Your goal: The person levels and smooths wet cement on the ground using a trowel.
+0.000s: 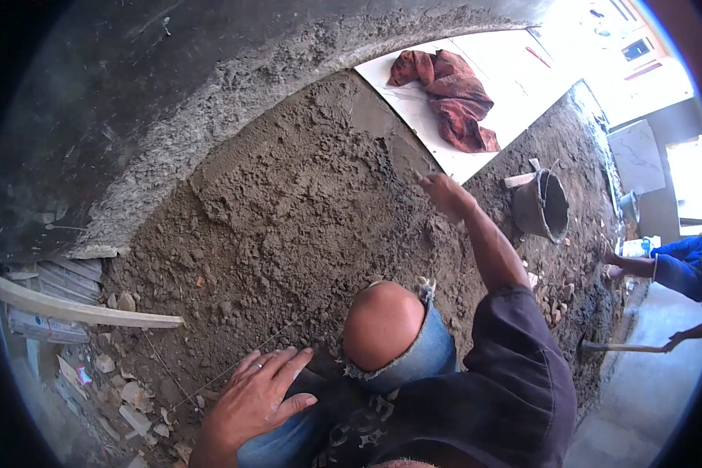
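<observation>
Right hand (443, 191) stretched forward over the grey-brown damp mortar bed (304, 210), fingers curled at the bed's far edge just beside the white floor tile (476, 93); a thin tool seems pinched in the grip but it is too blurred to tell for sure. Left hand (259, 394) lies flat, fingers spread, released, resting on the blue denim knee (288, 437) near the lower edge, touching nothing else. Thin taut string line (242, 363) runs just beside the left fingertips across the rubble. Mortar bed is loose and lumpy in the middle, smoothed along the strip against the tile edge. Crumpled red cloth (448, 97) lies on the tile. Grey round mortar bucket (542, 204) stands right of the right forearm, apart from it. Rough curved grey cement wall (234, 86) borders the bed on the left. Pale wooden plank (78, 310) lies lower left among broken tile pieces. Open bed surface lies between the two hands.
</observation>
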{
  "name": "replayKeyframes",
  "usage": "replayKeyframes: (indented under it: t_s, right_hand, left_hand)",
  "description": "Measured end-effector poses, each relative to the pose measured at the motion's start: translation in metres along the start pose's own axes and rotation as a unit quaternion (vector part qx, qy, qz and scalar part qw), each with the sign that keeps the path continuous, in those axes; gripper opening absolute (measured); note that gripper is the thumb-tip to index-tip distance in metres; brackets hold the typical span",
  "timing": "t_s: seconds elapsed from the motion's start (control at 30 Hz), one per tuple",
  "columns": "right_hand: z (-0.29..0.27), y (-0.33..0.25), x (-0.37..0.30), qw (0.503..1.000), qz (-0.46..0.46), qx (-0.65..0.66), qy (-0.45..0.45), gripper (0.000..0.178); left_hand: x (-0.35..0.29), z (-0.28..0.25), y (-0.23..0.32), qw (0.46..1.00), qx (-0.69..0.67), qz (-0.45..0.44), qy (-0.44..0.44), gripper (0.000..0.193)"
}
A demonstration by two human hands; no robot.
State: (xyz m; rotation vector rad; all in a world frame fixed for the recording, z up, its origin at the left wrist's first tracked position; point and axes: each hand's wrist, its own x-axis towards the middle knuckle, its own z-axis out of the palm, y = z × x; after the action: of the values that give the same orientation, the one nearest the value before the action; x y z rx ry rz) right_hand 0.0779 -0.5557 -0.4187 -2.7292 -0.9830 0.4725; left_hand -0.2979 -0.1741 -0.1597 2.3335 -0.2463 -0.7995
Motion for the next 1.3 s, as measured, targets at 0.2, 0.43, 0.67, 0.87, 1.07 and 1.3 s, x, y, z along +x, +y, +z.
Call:
replayKeyframes:
  t_s: [0.2,0.43,0.67,0.87,1.07,1.3]
  right_hand:
    - [-0.041,-0.038,0.028,0.962,0.234,0.076,-0.120,0.042]
    - [-0.070,-0.021,0.063,0.967,0.139,-0.162,-0.136,0.033]
    - [-0.083,-0.067,0.060,0.990,-0.005,-0.116,-0.083,0.034]
    - [-0.021,-0.080,0.044,0.994,0.032,-0.018,-0.101,0.040]
    - [0.060,-0.180,0.071,0.970,0.078,0.208,-0.104,0.041]
    - [0.081,-0.242,0.087,0.743,0.125,0.516,-0.407,0.044]
  left_hand:
    - [-0.016,0.002,0.001,0.999,0.005,-0.046,0.018,0.067]
    - [-0.006,0.005,-0.007,1.000,0.002,-0.012,0.017,0.067]
    - [-0.005,0.004,0.005,1.000,0.025,-0.002,0.018,0.070]
    - [-0.019,0.013,-0.002,0.999,0.016,-0.012,0.030,0.070]
    - [-0.013,0.011,-0.004,1.000,0.007,-0.008,0.001,0.064]
    - [-0.024,0.019,-0.003,0.999,0.026,-0.001,0.028,0.068]
